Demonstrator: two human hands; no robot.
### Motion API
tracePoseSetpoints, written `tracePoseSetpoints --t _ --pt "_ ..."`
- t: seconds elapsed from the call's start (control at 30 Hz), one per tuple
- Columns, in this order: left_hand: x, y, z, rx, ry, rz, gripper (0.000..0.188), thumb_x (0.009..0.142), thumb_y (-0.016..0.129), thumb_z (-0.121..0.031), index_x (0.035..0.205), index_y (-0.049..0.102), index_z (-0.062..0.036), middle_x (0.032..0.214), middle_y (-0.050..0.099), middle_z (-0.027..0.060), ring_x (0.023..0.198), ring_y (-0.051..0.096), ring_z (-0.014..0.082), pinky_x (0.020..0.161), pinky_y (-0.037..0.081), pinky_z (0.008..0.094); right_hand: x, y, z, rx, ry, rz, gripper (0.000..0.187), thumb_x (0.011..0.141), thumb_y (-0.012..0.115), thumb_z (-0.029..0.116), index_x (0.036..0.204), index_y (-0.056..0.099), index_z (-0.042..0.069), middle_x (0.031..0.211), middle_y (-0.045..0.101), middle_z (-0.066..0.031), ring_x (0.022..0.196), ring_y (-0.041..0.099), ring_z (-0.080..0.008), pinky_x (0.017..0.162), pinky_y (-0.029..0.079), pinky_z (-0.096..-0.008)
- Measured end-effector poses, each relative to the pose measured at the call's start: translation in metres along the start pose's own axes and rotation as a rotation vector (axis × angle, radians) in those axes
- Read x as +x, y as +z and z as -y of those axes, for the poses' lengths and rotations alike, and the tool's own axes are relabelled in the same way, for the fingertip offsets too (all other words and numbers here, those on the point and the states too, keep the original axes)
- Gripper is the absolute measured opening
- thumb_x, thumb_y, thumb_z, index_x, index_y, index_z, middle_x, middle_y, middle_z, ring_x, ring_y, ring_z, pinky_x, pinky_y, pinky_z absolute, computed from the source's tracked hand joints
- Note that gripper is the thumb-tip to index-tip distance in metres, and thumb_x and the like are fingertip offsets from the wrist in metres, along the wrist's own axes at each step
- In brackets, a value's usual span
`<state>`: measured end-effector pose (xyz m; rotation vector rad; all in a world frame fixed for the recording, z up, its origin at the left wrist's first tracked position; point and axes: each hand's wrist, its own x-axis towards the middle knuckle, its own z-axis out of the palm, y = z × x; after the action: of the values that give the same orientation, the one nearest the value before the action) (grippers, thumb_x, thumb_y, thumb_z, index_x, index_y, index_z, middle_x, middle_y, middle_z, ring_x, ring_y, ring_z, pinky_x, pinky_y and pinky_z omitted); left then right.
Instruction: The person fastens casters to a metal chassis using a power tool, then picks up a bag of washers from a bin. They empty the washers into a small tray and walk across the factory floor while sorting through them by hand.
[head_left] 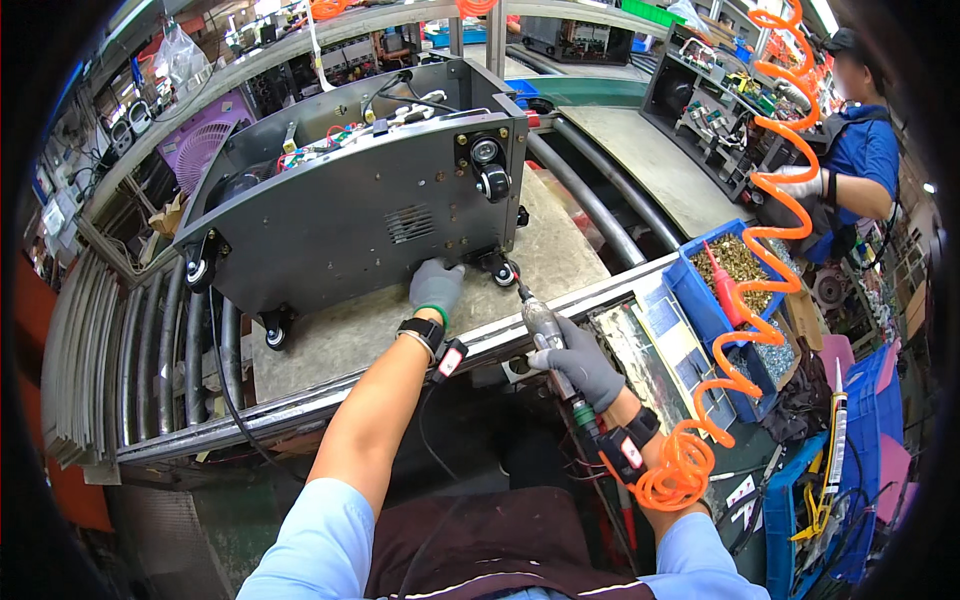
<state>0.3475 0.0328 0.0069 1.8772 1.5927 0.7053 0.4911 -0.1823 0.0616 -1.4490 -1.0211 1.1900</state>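
Note:
A dark grey metal cabinet (350, 210) lies on its side on a worn board, with casters on its facing panel. My right hand (585, 365), in a grey glove, is wrapped round an air screwdriver (541, 322). The tool's bit points up and left, right beside the lower right caster (505, 272); whether it touches a screw is too small to tell. My left hand (437, 288), gloved as well, is closed against the panel's lower edge, just left of that caster. Its fingertips are partly hidden. An orange coiled air hose (675, 470) hangs by my right wrist.
The board (330, 375) rests on a roller conveyor (170, 350) with a metal rail. At right, blue bins (745, 260) hold brass-coloured and silver fasteners, with a red tool (722, 285) on top. A co-worker (860, 150) stands at another open unit. Flat sheets (80, 350) lean at left.

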Motion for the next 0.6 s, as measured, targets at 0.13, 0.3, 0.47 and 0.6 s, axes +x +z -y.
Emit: tracePoseSetpoints --t 0.13,0.3,0.47,0.6 --pt "-0.007 -0.003 -0.010 0.134 -0.049 0.003 0.045 0.075 0.062 -0.044 0.102 0.065 -0.0086 0.102 0.063 0.0159 0.095 0.060 0.0321 0.079 0.048 0.0398 0.014 -0.012 -0.006 -0.061 0.001 -0.004 0.063 0.064 0.071 0.018 0.119 0.047 -0.002 0.096 0.058 -0.0101 0.085 0.056 -0.0165 0.076 0.045 -0.0272" --pt "-0.005 -0.003 -0.020 0.280 -0.126 -0.035 0.046 0.074 0.060 -0.052 0.094 0.067 -0.0106 0.094 0.065 0.0138 0.090 0.062 0.0313 0.074 0.049 0.0411 0.026 -0.020 -0.005 -0.309 -0.062 0.011 0.077 0.060 0.072 0.026 0.125 0.042 -0.003 0.099 0.058 -0.0156 0.089 0.057 -0.0229 0.080 0.045 -0.0312" --pt "-0.007 -0.001 -0.020 0.290 -0.163 -0.062 0.048 0.074 0.059 -0.054 0.096 0.067 -0.0121 0.095 0.065 0.0146 0.089 0.062 0.0327 0.075 0.049 0.0407 0.020 -0.015 -0.003 -0.572 -0.040 -0.049 0.092 0.057 0.072 0.032 0.132 0.033 -0.004 0.105 0.057 -0.0253 0.098 0.057 -0.0323 0.085 0.044 -0.0338" --pt "-0.008 0.004 -0.020 0.178 -0.163 -0.176 0.051 0.072 0.060 -0.056 0.099 0.067 -0.0132 0.095 0.064 0.0158 0.090 0.061 0.0342 0.076 0.048 0.0411 0.021 -0.014 -0.014 -0.463 -0.098 -0.085 0.092 0.057 0.072 0.032 0.132 0.033 -0.004 0.104 0.058 -0.0246 0.096 0.058 -0.0323 0.083 0.045 -0.0329"
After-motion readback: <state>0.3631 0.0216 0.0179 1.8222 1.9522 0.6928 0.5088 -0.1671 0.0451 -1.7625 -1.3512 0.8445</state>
